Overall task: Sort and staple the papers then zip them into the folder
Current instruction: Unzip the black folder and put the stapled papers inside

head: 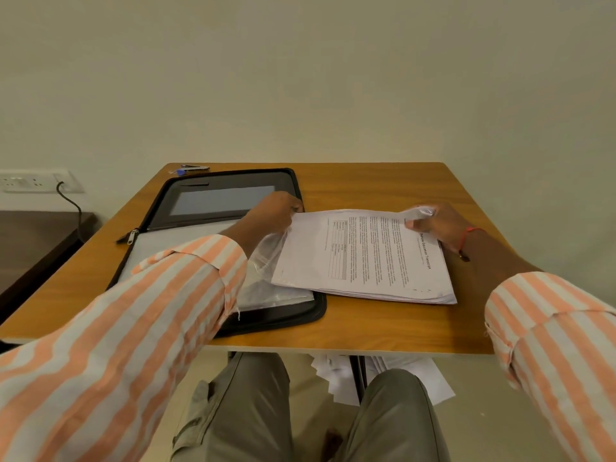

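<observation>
A stack of printed papers (363,258) lies on a wooden table (383,321), its left edge overlapping the right side of an open black zip folder (230,195). The top sheet is turned sideways, with lines of text, a small grid and a heading running along its right edge. The left hand (271,208) pinches the far left corner of the stack, its grip closed on the paper, and the hand sits over the folder's right rim. The right hand (433,221) holds the far right corner, fingers curled shut on the sheets; a clear plastic film seems to be caught up in that grip too, though the glare makes this hard to tell. A red thread (465,236) circles the right wrist. More clear plastic (266,261) spreads from under the stack's left edge across the folder's near half. The folder lies flat and open, its far half showing a grey pocket panel and its zip pull (132,235) resting at the left side. Beyond the folder, at the table's far left corner, lies a small metal tool with a blue piece (190,169), too small to identify. Both forearms wear sleeves striped orange and white (150,311). Below the table edge are knees in grey-green trousers (250,411), and loose white sheets (413,375) lie on the floor. At far left, a wall socket (36,180) has a dark cable hanging from it above a dark wooden surface.
</observation>
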